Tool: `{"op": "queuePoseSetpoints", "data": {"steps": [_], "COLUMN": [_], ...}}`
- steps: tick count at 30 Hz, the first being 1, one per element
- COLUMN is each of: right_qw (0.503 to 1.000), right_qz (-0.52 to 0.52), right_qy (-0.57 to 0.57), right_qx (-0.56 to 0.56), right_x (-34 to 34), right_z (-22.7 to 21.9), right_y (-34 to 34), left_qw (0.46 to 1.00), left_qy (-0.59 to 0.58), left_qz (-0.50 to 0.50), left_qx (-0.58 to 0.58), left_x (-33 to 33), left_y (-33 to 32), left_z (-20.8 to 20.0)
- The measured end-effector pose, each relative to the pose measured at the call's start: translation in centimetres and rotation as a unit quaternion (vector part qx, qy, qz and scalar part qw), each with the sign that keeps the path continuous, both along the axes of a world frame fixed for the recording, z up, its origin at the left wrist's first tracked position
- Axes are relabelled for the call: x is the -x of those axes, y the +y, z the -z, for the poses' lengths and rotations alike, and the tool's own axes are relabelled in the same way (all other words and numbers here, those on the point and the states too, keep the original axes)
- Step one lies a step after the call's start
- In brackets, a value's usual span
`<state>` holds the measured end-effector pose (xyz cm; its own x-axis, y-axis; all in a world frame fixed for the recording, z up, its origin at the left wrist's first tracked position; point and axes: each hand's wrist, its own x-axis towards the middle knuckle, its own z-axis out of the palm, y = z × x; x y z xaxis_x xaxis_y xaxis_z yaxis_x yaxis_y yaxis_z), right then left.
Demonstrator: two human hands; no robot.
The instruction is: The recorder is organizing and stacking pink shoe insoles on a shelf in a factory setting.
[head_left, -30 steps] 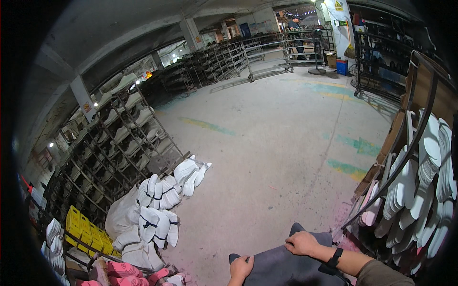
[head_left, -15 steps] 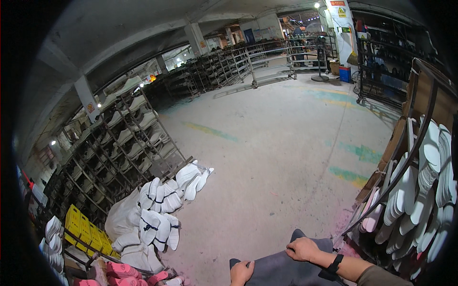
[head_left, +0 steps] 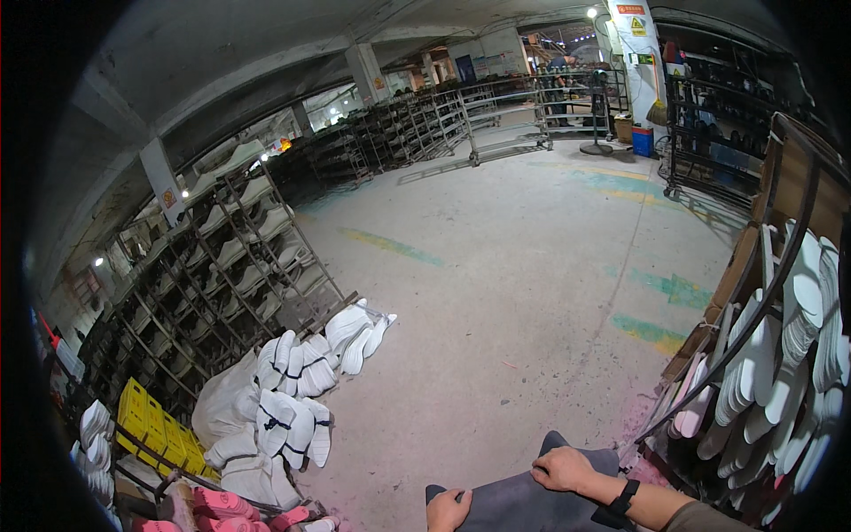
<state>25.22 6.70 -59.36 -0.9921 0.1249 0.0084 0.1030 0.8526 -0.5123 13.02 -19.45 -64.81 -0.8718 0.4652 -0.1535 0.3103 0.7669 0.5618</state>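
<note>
In the head view, the bare left hand [head_left: 449, 511] and right hand [head_left: 564, 468], fingers curled, lie on dark grey fabric [head_left: 523, 505] at the lower edge; whether either pinches it, I cannot tell. Tied white sole-shaped bundles [head_left: 297, 424] and yellow plastic crates [head_left: 156, 430] crowd the left, stacked white flat soles [head_left: 746, 377] the right.

White pillar [head_left: 645, 84] at back: red sign [head_left: 631, 10] near top, yellow sign with warning triangle [head_left: 637, 27] just below, small green sign [head_left: 642, 59] lower. Left of white pillar: pale posters [head_left: 496, 64] on back wall [head_left: 498, 44]; farther left, small orange-yellow sign [head_left: 378, 82] on grey column [head_left: 362, 66]; farthest left, another orange-yellow sign [head_left: 168, 197] on nearer column [head_left: 158, 168]. Lettering on all too small to read reliably.
</note>
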Motion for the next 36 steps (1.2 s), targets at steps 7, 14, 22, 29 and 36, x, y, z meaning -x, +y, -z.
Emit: {"op": "queuePoseSetpoints", "data": {"steps": [7, 14, 22, 29, 36], "right_qw": [1.000, 1.000, 1.000, 1.000, 1.000], "right_qz": [-0.006, -0.006, -0.010, -0.009, -0.004], "right_qy": [0.008, 0.001, 0.026, 0.004, 0.016], "right_qx": [0.004, 0.009, 0.006, 0.003, 0.004], "right_x": [0.0, 0.0, 0.0, -0.1, -0.2], "right_z": [-0.2, -0.3, 0.0, -0.5, 0.5], "right_y": [0.1, 0.1, 0.1, 0.0, 0.3], "left_qw": [1.000, 1.000, 1.000, 1.000, 1.000], "left_qy": [-0.024, -0.007, -0.006, -0.007, -0.001], "left_qz": [-0.003, -0.006, -0.004, -0.009, 0.000], "left_qx": [0.000, -0.004, -0.001, 0.001, -0.010], "left_x": [0.0, 0.0, 0.0, -0.3, -0.1], "left_y": [0.2, 0.0, 0.0, 0.1, 0.2], "left_z": [-0.7, -0.2, -0.3, -0.9, -0.6]}}
